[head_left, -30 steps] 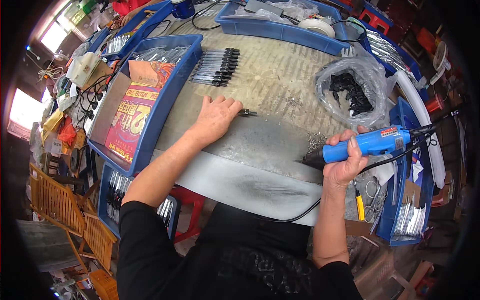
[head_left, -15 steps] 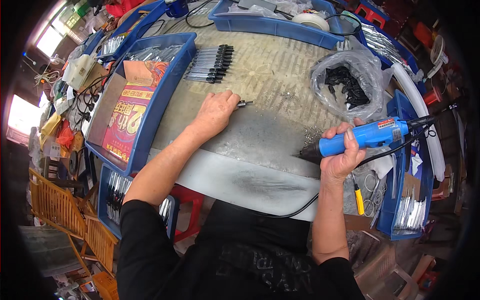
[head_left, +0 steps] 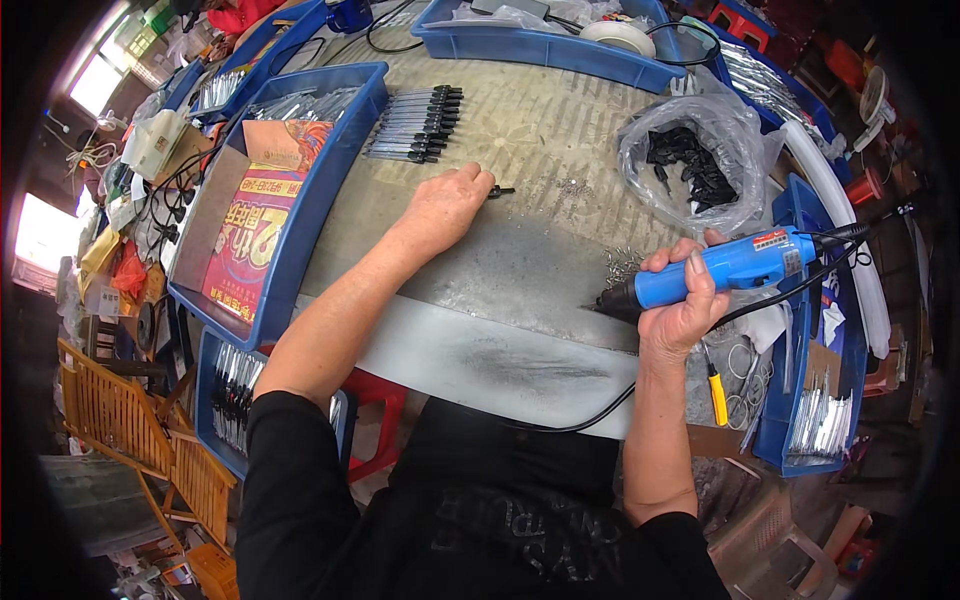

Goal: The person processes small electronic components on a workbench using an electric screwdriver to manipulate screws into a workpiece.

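Note:
The fingers of my left hand (head_left: 445, 208) are closed near the middle of the worktable (head_left: 540, 130), and a small black-ended piece (head_left: 503, 191) sticks out past the fingertips; its other end is hidden in the hand. Wrapped round a blue electric screwdriver (head_left: 725, 270) is my right hand (head_left: 678, 318). The tool lies level, its black nose pointing left, close to a small heap of screws (head_left: 622, 266). Farther up the table, several thin metal rods with black ends (head_left: 412, 125) lie side by side in a row, left of centre.
A clear plastic bag (head_left: 632, 165) of black parts stands at the right. Blue trays stand along the left (head_left: 330, 190), far (head_left: 540, 45) and right (head_left: 770, 425) sides. A black cord (head_left: 590, 425) hangs across the front edge, and a yellow-handled tool (head_left: 717, 398) lies at the right.
My left hand has shifted a little to the right and away from me, and the black-ended piece with it. The right hand and the screwdriver stay nearly in place.

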{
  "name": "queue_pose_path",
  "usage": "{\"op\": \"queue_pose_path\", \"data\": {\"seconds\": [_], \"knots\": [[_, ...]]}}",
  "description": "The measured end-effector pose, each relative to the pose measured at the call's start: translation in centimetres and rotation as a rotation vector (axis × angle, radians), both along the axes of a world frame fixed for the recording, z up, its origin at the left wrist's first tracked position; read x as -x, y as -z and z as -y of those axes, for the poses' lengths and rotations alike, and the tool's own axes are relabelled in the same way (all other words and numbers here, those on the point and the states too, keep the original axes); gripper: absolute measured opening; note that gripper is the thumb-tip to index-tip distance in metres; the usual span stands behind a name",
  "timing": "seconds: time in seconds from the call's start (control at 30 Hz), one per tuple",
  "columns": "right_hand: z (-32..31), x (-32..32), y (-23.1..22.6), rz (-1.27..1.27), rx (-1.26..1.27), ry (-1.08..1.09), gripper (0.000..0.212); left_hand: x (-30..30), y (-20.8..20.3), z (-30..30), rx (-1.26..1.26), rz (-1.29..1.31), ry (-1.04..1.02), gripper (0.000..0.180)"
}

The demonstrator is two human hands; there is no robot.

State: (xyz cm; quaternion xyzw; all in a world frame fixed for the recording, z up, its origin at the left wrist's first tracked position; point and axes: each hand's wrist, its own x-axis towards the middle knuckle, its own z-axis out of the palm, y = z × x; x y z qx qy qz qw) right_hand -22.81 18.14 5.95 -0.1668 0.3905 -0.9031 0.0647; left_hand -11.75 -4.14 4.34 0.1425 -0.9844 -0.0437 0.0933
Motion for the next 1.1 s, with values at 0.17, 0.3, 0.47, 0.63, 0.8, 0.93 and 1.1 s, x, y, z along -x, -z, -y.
{"op": "queue_pose_path", "data": {"seconds": [0.17, 0.3, 0.47, 0.63, 0.8, 0.93, 1.1], "knots": [[0.0, 0.1, 0.0, 0.004, 0.006, -0.006, 0.045, -0.2, 0.5, 0.3, -0.038, -0.024, -0.014, 0.014], [-0.1, 0.2, 0.0, 0.000, -0.001, -0.002, 0.045, -0.6, -0.4, -0.1, -0.088, -0.005, 0.021, 0.013], [0.1, 0.1, -0.1, 0.006, 0.002, 0.001, 0.045, -0.3, -0.1, 0.2, -0.082, -0.037, -0.021, 0.011], [0.1, 0.1, 0.0, 0.008, 0.000, 0.001, 0.045, 0.4, 0.1, 0.2, -0.034, -0.053, -0.029, 0.010], [0.0, 0.1, -0.1, 0.004, -0.002, 0.012, 0.045, -0.4, -0.8, 0.3, -0.001, 0.005, 0.032, 0.012], [-0.1, 0.1, 0.0, -0.001, 0.006, 0.007, 0.045, -1.3, -1.0, 0.6, -0.036, 0.038, 0.045, 0.014], [0.0, 0.2, 0.1, 0.008, 0.012, -0.004, 0.045, -1.6, 0.3, 0.5, -0.050, -0.053, -0.046, 0.012]]}}
